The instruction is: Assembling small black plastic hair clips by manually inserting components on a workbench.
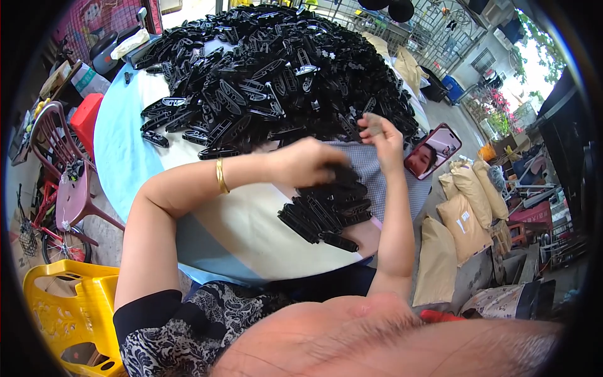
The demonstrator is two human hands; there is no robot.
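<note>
Head view: our left hand closes, blurred, on the stacked black clips at five o'clock of the big pile; our right hand pinches a small grey piece. A hasty grab could topple the stack.

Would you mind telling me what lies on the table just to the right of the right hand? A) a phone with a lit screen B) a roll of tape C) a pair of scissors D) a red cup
A: a phone with its screen lit lies at the table's right edge, just beside the raised right hand.
</note>
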